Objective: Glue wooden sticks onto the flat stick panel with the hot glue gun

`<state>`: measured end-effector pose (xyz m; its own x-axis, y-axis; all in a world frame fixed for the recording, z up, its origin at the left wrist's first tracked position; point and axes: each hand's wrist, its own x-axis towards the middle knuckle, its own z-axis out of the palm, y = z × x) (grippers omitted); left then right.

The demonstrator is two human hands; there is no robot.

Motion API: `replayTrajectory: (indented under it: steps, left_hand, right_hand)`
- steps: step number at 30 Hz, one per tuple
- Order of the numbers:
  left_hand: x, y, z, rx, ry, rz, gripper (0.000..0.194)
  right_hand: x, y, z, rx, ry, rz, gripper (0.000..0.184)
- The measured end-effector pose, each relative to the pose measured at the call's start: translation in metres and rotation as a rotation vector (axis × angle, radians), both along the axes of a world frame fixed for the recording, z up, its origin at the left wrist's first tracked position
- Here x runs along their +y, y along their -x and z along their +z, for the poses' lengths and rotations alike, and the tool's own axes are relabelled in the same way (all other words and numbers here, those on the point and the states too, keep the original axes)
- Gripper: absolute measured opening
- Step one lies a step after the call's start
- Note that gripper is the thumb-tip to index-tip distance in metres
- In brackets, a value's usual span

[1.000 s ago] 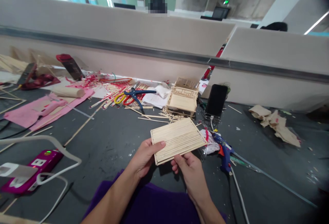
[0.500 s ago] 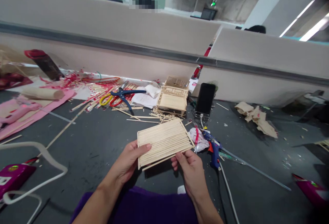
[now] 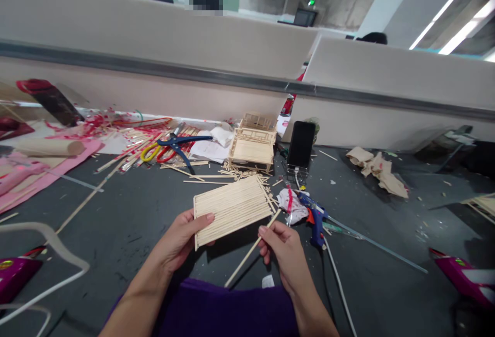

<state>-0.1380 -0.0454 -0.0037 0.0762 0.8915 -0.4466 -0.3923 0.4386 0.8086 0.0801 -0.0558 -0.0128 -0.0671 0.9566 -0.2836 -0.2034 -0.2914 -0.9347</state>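
**Stick panel in one hand, loose stick in the other**

Left hand grips the near-left edge of a flat panel of wooden sticks, thumb on top, fingers under. The panel is held off the grey desk, tilted, its far end pointing to about 1 o'clock.

Right hand pinches a single loose stick between thumb and fingertips. The stick slants from 7 to 1 o'clock, its upper tip just at the panel's right edge; whether they touch, cannot tell.

At 12 o'clock of the panel stands a small stick-built model among scattered sticks. A black phone is propped at 1 o'clock. A blue glue gun lies at 3 o'clock, near the right hand. Blue-handled scissors lie at 11 o'clock.
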Motion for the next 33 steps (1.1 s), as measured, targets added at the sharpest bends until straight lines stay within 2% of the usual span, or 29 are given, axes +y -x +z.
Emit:
replayTrajectory:
  steps: [6, 12, 18, 25, 33]
  left_hand:
    - [0.0, -0.001, -0.002, -0.006, -0.017, -0.038, 0.051]
    - [-0.001, -0.001, -0.004, 0.019, -0.042, -0.062, 0.05]
    - [0.001, 0.008, -0.004, 0.034, -0.062, 0.007, 0.043]
    - [-0.001, 0.006, -0.004, 0.028, -0.113, -0.022, 0.044]
    - [-0.003, 0.002, -0.003, 0.038, -0.119, -0.05, 0.049]
  right_hand:
    - [-0.002, -0.001, -0.001, 0.013, 0.037, -0.081, 0.037]
    - [-0.004, -0.001, -0.004, 0.025, -0.009, -0.162, 0.034]
    - [-0.003, -0.021, 0.0, 0.085, -0.064, -0.368, 0.029]
    - [0.001, -0.009, 0.009, 0.169, -0.046, -0.246, 0.031]
    - [0.004, -0.002, 0.009, 0.187, -0.044, -0.264, 0.031]
